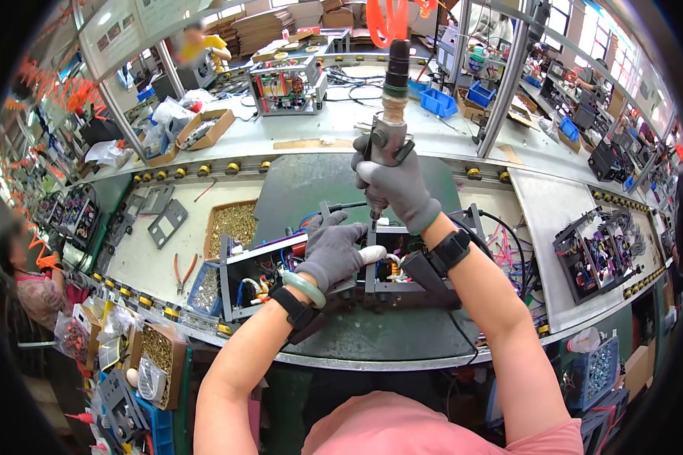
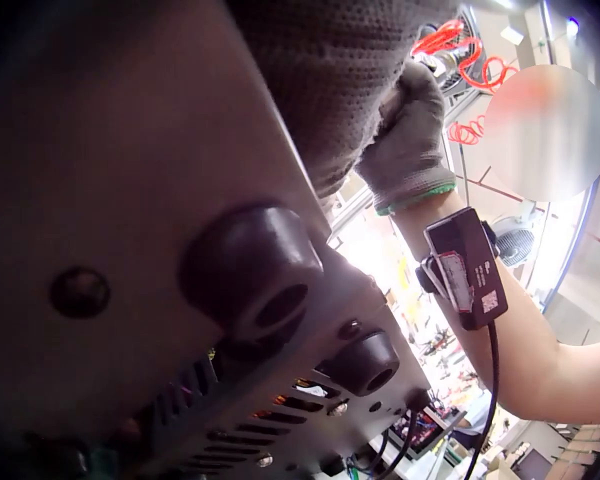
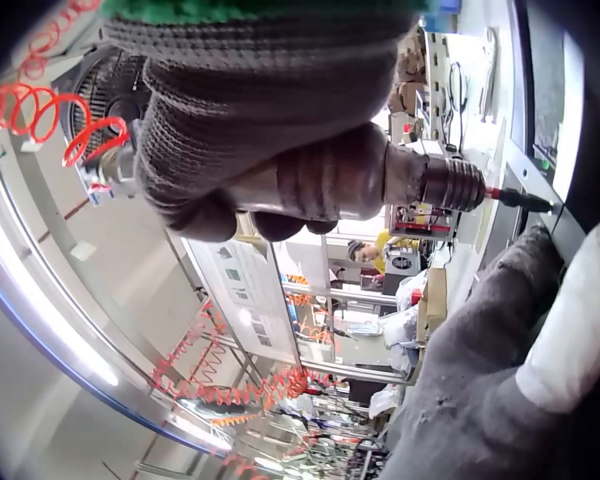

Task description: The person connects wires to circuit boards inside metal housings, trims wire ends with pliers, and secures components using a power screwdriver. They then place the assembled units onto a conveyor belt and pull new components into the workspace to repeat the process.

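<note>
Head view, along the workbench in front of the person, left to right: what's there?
Red-handled pliers → blue screw bin → left hand → right hand gripping the power screwdriver → black electronics unit.

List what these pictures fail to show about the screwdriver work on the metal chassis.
- Driver bit tip: in the head view the right hand and the chassis hide where it lands; too small to see a screw.
- Left hand: its palm side is hidden by its own back.
- Left wrist view: the chassis underside fills the frame, blurred.
- Pneumatic screwdriver: its rear is hidden by the glove.
</note>
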Demonstrator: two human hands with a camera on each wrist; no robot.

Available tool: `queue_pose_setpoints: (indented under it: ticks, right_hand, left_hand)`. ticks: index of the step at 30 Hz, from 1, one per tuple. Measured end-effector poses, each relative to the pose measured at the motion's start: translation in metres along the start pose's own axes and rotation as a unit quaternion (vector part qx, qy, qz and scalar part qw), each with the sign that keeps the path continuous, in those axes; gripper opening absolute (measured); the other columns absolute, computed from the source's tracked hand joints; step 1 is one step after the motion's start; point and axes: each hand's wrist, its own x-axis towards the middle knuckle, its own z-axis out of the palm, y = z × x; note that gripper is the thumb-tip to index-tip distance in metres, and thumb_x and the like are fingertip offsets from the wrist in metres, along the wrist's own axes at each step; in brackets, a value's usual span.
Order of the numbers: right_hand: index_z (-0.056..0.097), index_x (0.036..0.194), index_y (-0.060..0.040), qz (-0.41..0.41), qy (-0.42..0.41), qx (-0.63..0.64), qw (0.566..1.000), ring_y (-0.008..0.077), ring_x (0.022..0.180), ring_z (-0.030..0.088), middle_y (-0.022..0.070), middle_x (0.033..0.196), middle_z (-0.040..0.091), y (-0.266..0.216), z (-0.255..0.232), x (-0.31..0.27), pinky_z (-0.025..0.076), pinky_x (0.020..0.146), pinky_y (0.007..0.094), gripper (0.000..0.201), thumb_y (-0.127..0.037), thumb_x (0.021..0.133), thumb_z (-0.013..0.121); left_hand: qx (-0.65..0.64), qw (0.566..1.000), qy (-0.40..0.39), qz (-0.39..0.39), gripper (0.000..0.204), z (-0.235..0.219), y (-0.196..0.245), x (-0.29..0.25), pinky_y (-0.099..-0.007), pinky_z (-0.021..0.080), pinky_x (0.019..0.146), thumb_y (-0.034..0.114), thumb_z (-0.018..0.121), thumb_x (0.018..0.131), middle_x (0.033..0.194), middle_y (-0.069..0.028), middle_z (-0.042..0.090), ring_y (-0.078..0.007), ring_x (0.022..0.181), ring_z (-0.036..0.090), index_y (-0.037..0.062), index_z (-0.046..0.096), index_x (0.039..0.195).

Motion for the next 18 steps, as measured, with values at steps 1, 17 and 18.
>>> queue_pose_setpoints:
  ticks: [1,17,18]
  right_hand:
    - [0.063,0.103,-0.0014,0.003,0.062,-0.054,0.997,0.0075,0.072,0.061,-0.0003,0.081,0.063,0.001,0.007,0.001,0.05,0.065,0.0238,0.025,-0.005,0.079,0.068]
    - [0.062,0.106,-0.0063,-0.055,0.101,0.029,0.993,0.0091,0.083,0.063,-0.0009,0.089,0.065,-0.128,0.0,-0.131,0.052,0.072,0.0255,0.03,0.002,0.078,0.068]
    - [0.061,0.108,-0.0068,-0.014,0.141,0.055,0.988,0.01,0.086,0.064,-0.0006,0.093,0.066,-0.127,-0.008,-0.157,0.053,0.075,0.0263,0.035,0.006,0.077,0.068]
  left_hand:
    - [-0.012,1.0,0.001,0.002,0.063,0.005,-0.004,0.001,-0.0456,0.024,0.113,0.063,0.068,0.081,0.126,-0.0175,0.065,-0.0329,0.137,0.042,0.0183,0.07,0.124]
    - [0.162,0.964,0.143,0.154,0.043,0.005,0.018,-0.012,-0.0538,0.025,0.113,0.042,0.065,0.087,0.115,-0.0085,0.066,-0.0317,0.122,0.051,0.0122,0.07,0.118]
    - [0.164,0.958,0.148,0.181,0.044,0.003,0.016,-0.009,-0.0515,0.029,0.111,0.043,0.065,0.086,0.112,-0.0094,0.066,-0.0318,0.119,0.052,0.0108,0.071,0.115]
